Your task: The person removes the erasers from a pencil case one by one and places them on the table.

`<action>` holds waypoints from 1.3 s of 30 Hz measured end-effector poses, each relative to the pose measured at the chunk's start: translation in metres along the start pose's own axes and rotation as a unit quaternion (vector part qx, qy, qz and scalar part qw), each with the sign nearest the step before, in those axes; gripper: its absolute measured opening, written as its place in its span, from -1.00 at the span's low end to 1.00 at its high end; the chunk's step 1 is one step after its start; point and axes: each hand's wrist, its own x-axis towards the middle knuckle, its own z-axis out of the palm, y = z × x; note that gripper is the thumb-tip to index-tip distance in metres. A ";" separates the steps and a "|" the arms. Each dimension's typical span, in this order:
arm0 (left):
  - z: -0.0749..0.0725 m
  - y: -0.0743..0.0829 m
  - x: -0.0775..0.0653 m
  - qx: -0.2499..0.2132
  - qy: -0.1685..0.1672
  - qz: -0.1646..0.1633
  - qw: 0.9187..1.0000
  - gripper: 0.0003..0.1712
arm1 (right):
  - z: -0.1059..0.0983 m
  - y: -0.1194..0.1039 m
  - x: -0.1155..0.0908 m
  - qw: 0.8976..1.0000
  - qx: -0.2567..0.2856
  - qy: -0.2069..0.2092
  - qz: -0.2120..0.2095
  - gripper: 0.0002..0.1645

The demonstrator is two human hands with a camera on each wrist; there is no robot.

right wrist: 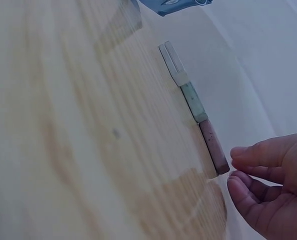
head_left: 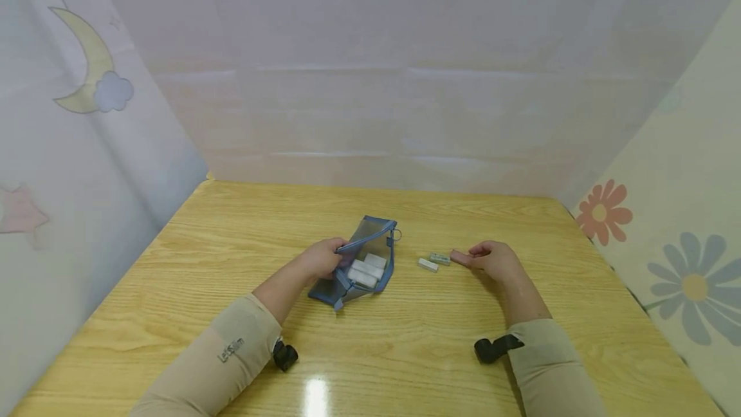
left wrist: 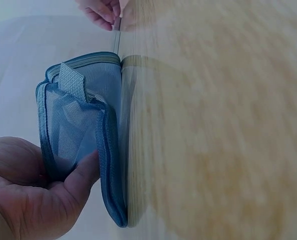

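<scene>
My left hand (head_left: 321, 259) grips the edge of a blue mesh zipper pouch (head_left: 368, 229), one digit reaching into its opening in the left wrist view. Several whitish blocks (head_left: 366, 273) show in the pouch. Right of it lie a small white bar (head_left: 428, 265), a green bar (head_left: 440, 259) and a reddish-brown bar (head_left: 460, 258), almost end to end. At the near end of the reddish-brown bar (right wrist: 214, 146) are the bent fingertips of my right hand (right wrist: 273, 182). In the right wrist view thumb and fingers stand slightly apart, just off the bar.
Everything rests on a wood-grain table (head_left: 370, 346). Printed cloth (head_left: 405, 127) hangs behind the table and along both sides. A metal ring (head_left: 396, 235) hangs at the pouch's zipper. Black cameras (head_left: 492, 349) are strapped at both wrists.
</scene>
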 end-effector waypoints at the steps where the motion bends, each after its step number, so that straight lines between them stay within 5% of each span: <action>1: 0.000 0.000 0.000 -0.001 -0.001 0.000 1.000 -0.55 | -0.001 -0.001 -0.001 1.000 0.008 -0.001 0.001 -0.58; 12: 0.001 0.001 0.000 -0.009 -0.003 0.002 1.000 -0.57 | -0.001 -0.011 -0.002 0.999 0.034 0.008 -0.014 -0.58; 18: 0.001 0.001 0.000 -0.006 -0.004 0.006 1.000 -0.57 | 0.003 -0.015 -0.001 0.995 0.088 -0.003 -0.045 -0.45; 24: 0.001 -0.001 0.002 -0.005 -0.002 0.010 1.000 -0.57 | 0.009 -0.025 -0.004 0.989 0.126 -0.019 -0.073 -0.53; 39: 0.001 -0.003 0.004 -0.013 0.000 0.010 1.000 -0.56 | 0.045 -0.062 -0.011 0.979 0.138 -0.062 -0.135 -0.64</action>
